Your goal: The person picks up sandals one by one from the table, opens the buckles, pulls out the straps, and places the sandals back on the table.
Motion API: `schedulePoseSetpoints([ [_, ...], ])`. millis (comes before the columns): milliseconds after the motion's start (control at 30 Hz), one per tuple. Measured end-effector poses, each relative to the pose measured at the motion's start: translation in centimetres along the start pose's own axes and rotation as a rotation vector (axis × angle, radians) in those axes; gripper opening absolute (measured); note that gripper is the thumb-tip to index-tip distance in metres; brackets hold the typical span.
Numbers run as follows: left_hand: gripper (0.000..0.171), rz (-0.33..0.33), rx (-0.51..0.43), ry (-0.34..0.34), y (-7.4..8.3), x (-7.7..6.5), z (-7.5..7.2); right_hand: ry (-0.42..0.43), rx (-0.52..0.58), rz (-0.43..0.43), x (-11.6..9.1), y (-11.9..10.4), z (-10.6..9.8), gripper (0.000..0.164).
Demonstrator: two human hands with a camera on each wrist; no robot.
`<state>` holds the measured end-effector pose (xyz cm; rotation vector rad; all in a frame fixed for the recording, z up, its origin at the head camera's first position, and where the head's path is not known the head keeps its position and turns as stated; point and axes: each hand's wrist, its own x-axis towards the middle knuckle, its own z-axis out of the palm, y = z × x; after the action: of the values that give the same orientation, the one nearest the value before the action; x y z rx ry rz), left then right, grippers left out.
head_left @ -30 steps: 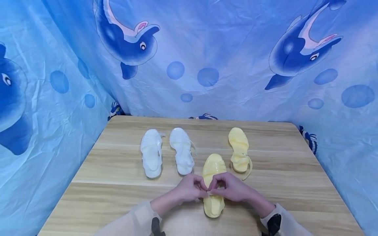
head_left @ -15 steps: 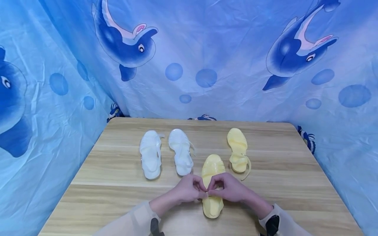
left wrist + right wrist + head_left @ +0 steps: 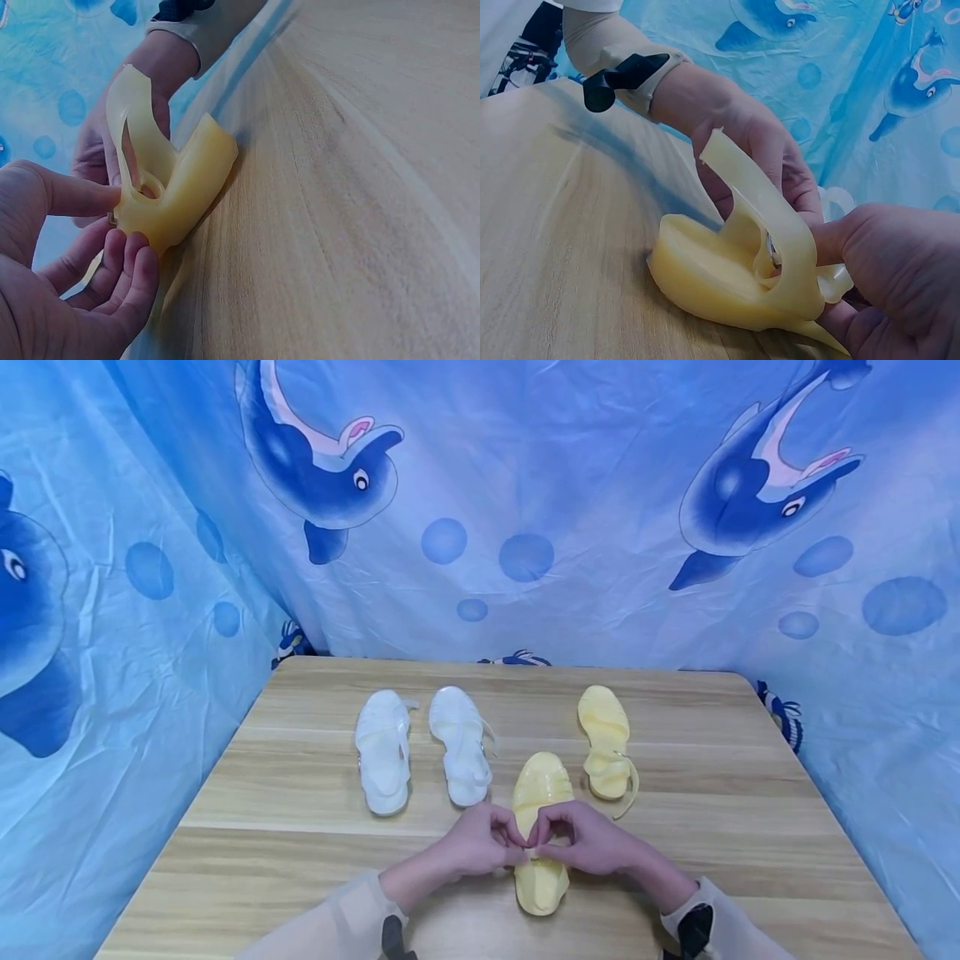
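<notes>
A yellow jelly sandal (image 3: 542, 781) lies on the table in front of the person, its toe pointing away. Over its ankle part both hands meet with fingertips almost together. The left hand (image 3: 480, 842) pinches the sandal's side by a small metal buckle (image 3: 112, 218). From the other side the right hand (image 3: 588, 838) pinches the ankle strap at the same spot. In the right wrist view a loose strap end (image 3: 835, 285) sticks out by the right fingers. The sandal's heel part (image 3: 697, 266) rises beside the hands. Fingers partly hide the buckle and strap.
A second yellow sandal (image 3: 604, 735) lies farther back on the right, its strap hanging loose. Two white sandals (image 3: 384, 752) stand side by side at the back left. Blue dolphin-print curtains (image 3: 480, 485) surround the wooden table (image 3: 712, 760).
Both hands stay at the buckle of the near yellow sandal, with only slight finger shifts; a pale bit of strap now shows between the fingertips. The other sandals have not moved.
</notes>
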<state>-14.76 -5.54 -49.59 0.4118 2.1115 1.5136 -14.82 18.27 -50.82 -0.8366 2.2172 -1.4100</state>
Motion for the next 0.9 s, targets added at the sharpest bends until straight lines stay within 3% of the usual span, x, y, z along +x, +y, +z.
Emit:
schedulePoseSetpoints([
  [500,0.014,0.016,-0.018,0.012,0.00,-0.16,0.11,-0.070,-0.035,-0.056,0.09,-0.27,-0.66,0.011],
  [900,0.013,0.075,0.046,0.011,-0.13,0.00,0.03,0.022,-0.066,-0.010,0.43,-0.06,0.02,0.004],
])
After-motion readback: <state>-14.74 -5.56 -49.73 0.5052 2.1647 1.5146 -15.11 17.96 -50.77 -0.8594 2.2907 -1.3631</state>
